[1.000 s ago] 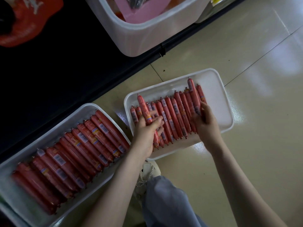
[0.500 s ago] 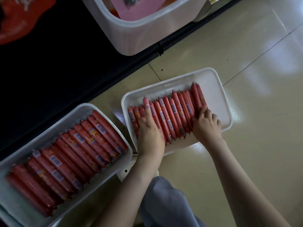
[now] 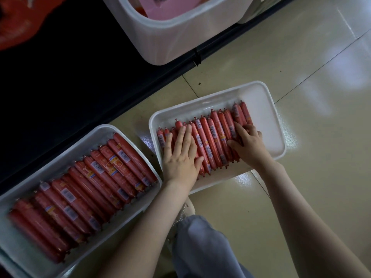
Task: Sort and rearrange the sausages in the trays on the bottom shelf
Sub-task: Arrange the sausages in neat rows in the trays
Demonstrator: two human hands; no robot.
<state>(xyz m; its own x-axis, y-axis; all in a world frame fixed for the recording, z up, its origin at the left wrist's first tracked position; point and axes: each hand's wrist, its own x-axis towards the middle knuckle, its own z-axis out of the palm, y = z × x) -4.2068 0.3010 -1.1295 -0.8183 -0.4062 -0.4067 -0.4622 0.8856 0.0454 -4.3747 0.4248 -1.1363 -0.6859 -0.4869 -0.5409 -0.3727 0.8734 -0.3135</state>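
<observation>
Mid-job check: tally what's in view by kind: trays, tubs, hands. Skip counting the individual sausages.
White trays on the floor: 2 (left tray, right tray)
Large white tub on the shelf: 1
Hands, both resting on the sausages in the right tray: 2 (left hand, right hand)
Total: 5

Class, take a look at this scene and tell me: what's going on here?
A person is tidying a row of thin sausages in the right tray on the floor. The left hand lies flat on the row's left end; the right hand rests on its right part. The thicker sausages in the left tray lie untouched.
</observation>
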